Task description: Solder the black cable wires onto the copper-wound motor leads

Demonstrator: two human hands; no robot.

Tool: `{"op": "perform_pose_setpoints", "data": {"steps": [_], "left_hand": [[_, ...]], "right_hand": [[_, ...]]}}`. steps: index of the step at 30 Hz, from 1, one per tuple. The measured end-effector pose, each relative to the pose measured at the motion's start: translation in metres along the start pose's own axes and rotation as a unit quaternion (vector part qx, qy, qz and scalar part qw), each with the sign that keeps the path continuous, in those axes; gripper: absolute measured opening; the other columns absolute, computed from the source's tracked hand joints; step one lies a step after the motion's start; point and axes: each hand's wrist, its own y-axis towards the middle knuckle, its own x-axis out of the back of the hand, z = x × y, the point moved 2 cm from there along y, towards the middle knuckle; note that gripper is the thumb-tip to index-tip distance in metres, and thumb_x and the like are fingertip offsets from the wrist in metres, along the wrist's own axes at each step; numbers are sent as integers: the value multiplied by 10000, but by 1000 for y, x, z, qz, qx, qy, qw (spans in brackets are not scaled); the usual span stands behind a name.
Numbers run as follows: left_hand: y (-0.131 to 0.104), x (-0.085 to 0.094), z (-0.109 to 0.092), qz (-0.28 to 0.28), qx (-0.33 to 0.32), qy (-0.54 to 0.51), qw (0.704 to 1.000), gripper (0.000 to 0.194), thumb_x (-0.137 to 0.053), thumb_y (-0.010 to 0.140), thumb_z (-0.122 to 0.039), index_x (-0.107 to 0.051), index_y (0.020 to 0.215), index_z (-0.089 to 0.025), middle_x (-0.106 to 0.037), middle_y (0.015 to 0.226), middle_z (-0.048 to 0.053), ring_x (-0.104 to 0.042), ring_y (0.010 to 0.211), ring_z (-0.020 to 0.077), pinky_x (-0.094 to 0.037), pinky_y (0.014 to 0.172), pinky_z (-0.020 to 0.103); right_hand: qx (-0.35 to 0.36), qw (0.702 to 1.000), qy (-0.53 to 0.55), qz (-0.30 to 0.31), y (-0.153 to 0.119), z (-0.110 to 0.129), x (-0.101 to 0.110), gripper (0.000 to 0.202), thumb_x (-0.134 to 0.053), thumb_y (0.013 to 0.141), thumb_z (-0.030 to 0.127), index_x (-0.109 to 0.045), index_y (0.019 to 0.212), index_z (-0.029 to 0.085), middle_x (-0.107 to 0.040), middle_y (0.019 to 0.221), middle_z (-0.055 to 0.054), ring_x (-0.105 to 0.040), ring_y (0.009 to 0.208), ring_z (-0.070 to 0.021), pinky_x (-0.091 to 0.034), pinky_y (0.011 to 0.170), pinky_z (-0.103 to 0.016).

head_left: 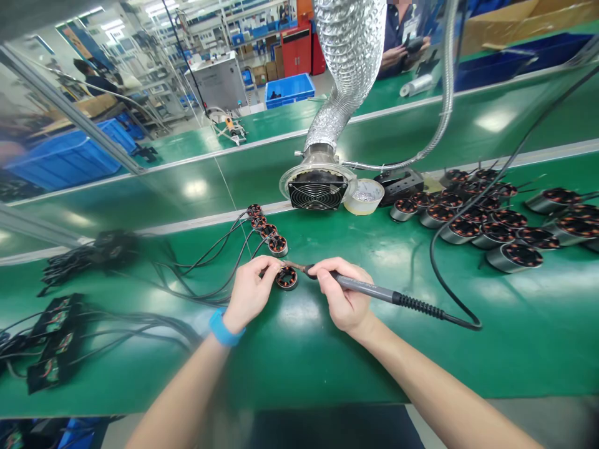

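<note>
My right hand [344, 296] grips a soldering iron [374, 290] like a pen, its tip pointing left at a small round motor stator [286, 277] with copper windings on the green bench [299, 355]. My left hand [251, 288], a blue band on its wrist, pinches the left side of that stator, which rests on the bench. The iron's black cord [449, 287] loops off to the right and upward.
Several more stators [267, 228] with black leads lie in a row behind. A fume extractor fan [317, 190] on a foil duct stands at the back, a white cup [365, 196] beside it. Many round motors [486, 221] crowd the right. Black parts [53, 340] lie left. A person stands beyond.
</note>
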Motion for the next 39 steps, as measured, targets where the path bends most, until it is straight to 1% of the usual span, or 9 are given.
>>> {"op": "perform_pose_setpoints", "data": {"steps": [7, 11, 21, 24, 27, 31, 35, 37, 39], "left_hand": [[1, -1, 0, -10, 16, -6, 1000, 241, -558, 924, -307, -727, 842, -158, -748, 915, 79, -662, 861, 217, -501, 799, 306], [1, -1, 1, -16, 21, 1, 1000, 244, -554, 927, -311, -738, 874, -159, -745, 906, 69, -657, 849, 209, -495, 783, 297], [-1, -3, 1, -32, 28, -9, 999, 221, -571, 912, -301, -737, 878, -160, -751, 922, 66, -665, 863, 208, -488, 781, 292], [-1, -3, 1, -28, 29, -15, 999, 235, -561, 918, -313, -732, 862, -161, -751, 902, 66, -665, 830, 202, -491, 748, 285], [-2, -3, 1, -31, 23, -22, 999, 235, -560, 920, -319, -726, 865, -162, -752, 919, 66, -669, 848, 200, -495, 771, 285], [-2, -3, 1, -34, 20, -24, 999, 228, -560, 921, -307, -730, 879, -161, -754, 951, 69, -675, 896, 205, -496, 806, 292], [-2, -4, 0, -40, 27, -23, 999, 215, -570, 914, -305, -727, 870, -166, -757, 941, 64, -678, 889, 207, -500, 808, 297], [-2, -4, 1, -41, 25, -23, 999, 214, -569, 916, -308, -726, 875, -168, -756, 941, 62, -678, 880, 205, -503, 802, 295], [-2, -4, 2, -39, 24, -28, 999, 214, -565, 920, -307, -724, 884, -169, -754, 947, 61, -678, 873, 201, -506, 793, 290]], "right_hand": [[8, 1000, -3, 24, 2, -2, -4, 188, -528, 895, 212, -668, 771, 195, -667, 619, 18, -576, 478, -109, -461, 506, -234], [1, 1000, -5, 30, 0, -4, -5, 197, -524, 898, 217, -670, 769, 198, -659, 608, 21, -561, 461, -110, -463, 510, -241], [-28, 999, 22, 18, -1, -3, -5, 194, -537, 906, 219, -675, 771, 194, -584, 535, 42, -510, 422, -99, -445, 489, -239], [-53, 998, 35, -4, -3, -7, -3, 199, -532, 917, 247, -677, 793, 192, -576, 533, 38, -520, 427, -109, -432, 467, -240], [-69, 997, 28, -24, -5, -10, -2, 204, -529, 928, 277, -681, 822, 191, -598, 565, 22, -560, 469, -126, -446, 471, -245], [-62, 998, -9, -22, -7, -10, -4, 178, -527, 945, 258, -682, 886, 196, -640, 665, 1, -626, 581, -138, -511, 575, -256], [-63, 997, -42, 30, -11, -13, -15, 181, -513, 960, 207, -654, 1074, 215, -664, 909, -42, -673, 807, -162, -552, 760, -301], [-66, 994, -58, 66, -15, -16, -22, 269, -527, 936, 174, -604, 1187, 233, -628, 1059, -66, -666, 902, -174, -552, 850, -335], [-72, 991, -62, 95, -19, -20, -28, 446, -592, 866, 146, -526, 1296, 244, -561, 1187, -87, -656, 963, -189, -551, 909, -365]]}}
